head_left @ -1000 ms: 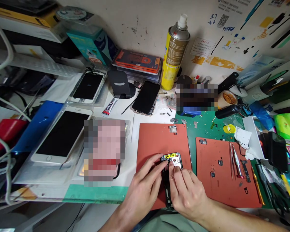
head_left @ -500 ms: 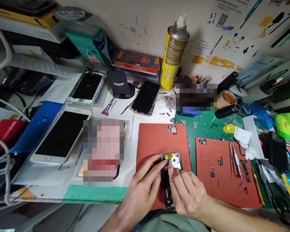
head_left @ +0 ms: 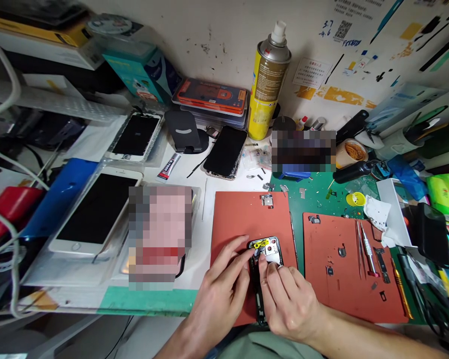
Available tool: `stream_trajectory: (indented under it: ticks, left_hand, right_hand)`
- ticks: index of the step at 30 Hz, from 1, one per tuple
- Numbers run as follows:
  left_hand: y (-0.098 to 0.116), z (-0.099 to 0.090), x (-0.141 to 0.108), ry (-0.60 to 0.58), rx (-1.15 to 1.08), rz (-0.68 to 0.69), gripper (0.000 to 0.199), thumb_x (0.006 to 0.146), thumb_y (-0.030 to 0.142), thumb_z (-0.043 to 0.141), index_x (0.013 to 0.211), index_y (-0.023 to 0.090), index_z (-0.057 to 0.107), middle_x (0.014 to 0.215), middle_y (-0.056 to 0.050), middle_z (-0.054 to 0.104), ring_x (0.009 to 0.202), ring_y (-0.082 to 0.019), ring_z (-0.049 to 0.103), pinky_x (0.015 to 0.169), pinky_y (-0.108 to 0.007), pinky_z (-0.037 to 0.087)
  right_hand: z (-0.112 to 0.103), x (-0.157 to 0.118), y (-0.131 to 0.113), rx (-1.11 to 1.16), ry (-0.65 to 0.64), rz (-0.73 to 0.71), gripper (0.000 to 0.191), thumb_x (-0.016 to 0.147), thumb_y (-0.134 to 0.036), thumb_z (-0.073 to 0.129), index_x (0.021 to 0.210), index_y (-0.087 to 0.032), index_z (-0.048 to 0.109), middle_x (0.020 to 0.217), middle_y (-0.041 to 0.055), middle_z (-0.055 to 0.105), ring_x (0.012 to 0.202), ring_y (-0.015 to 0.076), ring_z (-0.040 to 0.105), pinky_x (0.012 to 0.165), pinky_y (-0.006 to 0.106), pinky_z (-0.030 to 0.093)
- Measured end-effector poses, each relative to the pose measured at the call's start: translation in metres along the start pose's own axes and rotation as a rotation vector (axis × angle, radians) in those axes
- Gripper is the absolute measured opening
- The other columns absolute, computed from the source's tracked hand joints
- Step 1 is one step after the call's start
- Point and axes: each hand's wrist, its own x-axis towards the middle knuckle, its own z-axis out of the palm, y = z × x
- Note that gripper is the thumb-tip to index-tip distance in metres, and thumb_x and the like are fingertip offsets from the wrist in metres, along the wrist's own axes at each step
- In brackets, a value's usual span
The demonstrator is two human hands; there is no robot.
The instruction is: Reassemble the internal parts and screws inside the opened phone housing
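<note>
My left hand and right hand touch the opened phone; from here I can't tell what their fingers pinch.

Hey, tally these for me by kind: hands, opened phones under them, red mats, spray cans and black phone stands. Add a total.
Left hand and right hand: 2
Opened phone: 1
Red mats: 2
Spray can: 1
Black phone stand: 1
Total: 7

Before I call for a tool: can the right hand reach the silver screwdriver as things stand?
Probably yes, if the right hand leaves the opened phone: the silver screwdriver lies uncovered on the right-hand red mat, beside tweezers.
</note>
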Motion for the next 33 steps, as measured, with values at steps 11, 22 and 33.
stream_trajectory:
  ticks: [11, 22, 33]
  left_hand:
    - [0.003, -0.002, 0.002, -0.035, -0.002, -0.006, 0.039, 0.106, 0.015, 0.051, 0.139, 0.026, 0.069, 0.156, -0.008, 0.06, 0.133, -0.022, 0.069, 0.115, -0.035, 0.059]
    - [0.003, 0.0, 0.001, -0.079, 0.015, -0.006, 0.041, 0.106, 0.015, 0.049, 0.142, 0.025, 0.066, 0.159, -0.008, 0.057, 0.134, -0.021, 0.068, 0.114, -0.033, 0.059]
    - [0.003, -0.001, 0.001, -0.088, 0.035, -0.004, 0.042, 0.107, 0.016, 0.049, 0.144, 0.026, 0.064, 0.159, -0.008, 0.055, 0.136, -0.021, 0.066, 0.113, -0.034, 0.059]
  right_hand:
    - [0.002, 0.001, 0.002, -0.016, -0.034, 0.041, 0.032, 0.093, -0.001, 0.049, 0.104, 0.001, 0.078, 0.082, 0.0181, 0.074, 0.065, 0.0232, 0.057, 0.057, 0.038, 0.045]
    - [0.002, -0.001, 0.0, -0.011, -0.067, 0.081, 0.029, 0.095, -0.001, 0.049, 0.102, -0.004, 0.077, 0.083, 0.0157, 0.073, 0.068, 0.0238, 0.057, 0.06, 0.039, 0.046]
    - [-0.024, -0.014, 0.014, 0.291, -0.099, 0.363, 0.024, 0.101, -0.004, 0.054, 0.116, -0.003, 0.073, 0.075, 0.0078, 0.069, 0.062, 0.0193, 0.062, 0.059, 0.034, 0.051]
